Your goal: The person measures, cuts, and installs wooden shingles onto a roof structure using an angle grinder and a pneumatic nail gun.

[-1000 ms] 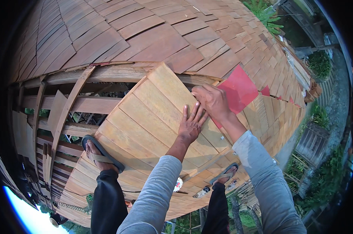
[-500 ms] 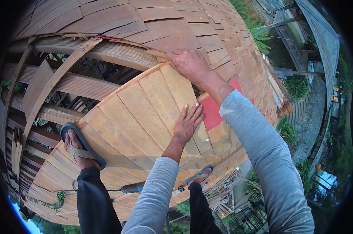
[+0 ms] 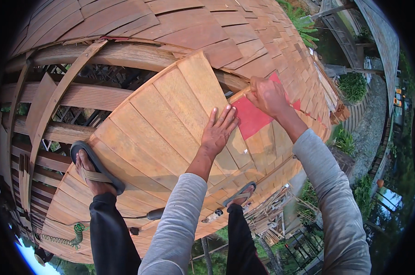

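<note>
My left hand (image 3: 218, 133) lies flat on the pale wooden shingles (image 3: 171, 110), fingers stretched out, with its fingertips beside the left edge of a red sheet (image 3: 253, 120). Over the upper part of that sheet, my right hand (image 3: 268, 97) is closed, its fingers curled and pressed together. Whatever it may hold is hidden. Just left of its fingers, a narrow gap shows a wooden batten (image 3: 235, 80) between the pale shingles and the older brown shingles (image 3: 203, 34).
Open rafters and beams (image 3: 93, 98) with gaps between them lie at the left. My sandalled feet (image 3: 95, 172) stand on the curved roof. A dark tool handle (image 3: 155, 214) with a cord and a coiled green hose (image 3: 78, 234) lie low on it. Beyond the roof edge is a wood pile (image 3: 274, 215).
My right hand has moved right and slightly down, from the top corner of the pale shingles to the red sheet. My left hand stays flat in nearly the same place.
</note>
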A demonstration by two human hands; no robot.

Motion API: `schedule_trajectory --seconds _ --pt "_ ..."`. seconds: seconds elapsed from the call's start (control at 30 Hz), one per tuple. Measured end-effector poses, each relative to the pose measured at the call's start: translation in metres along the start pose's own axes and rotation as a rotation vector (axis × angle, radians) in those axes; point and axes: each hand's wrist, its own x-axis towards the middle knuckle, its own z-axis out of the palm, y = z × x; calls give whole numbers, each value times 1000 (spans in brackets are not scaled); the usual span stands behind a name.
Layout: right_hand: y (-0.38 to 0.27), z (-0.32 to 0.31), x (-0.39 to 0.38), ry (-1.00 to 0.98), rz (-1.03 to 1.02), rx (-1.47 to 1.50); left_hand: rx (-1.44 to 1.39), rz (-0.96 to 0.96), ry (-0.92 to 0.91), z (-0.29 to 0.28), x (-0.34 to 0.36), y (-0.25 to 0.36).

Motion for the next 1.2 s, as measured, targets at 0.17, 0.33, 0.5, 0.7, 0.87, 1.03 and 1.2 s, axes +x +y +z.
schedule_trajectory --seconds 0.17,0.33,0.5,0.7,0.87,1.03,1.2 --pt "-45 64 -234 -377 470 385 -252 -309 310 -46 -100 -16" --pt "-149 111 -431 -651 695 745 -213 -931 176 2 -349 -19" --pt "-216 114 -486 -837 905 1065 -229 -680 -426 50 -426 43" --pt "-204 80 -489 -854 357 870 41 -587 -632 93 -477 33" --pt "-181 42 -541 -823 407 816 -272 -581 -895 57 -416 74" --pt "-197 56 -581 -636 795 1214 -792 -755 -770 -10 -348 143" --pt "-183 49 -514 -139 1312 2097 -867 -702 -604 -43 -242 213"
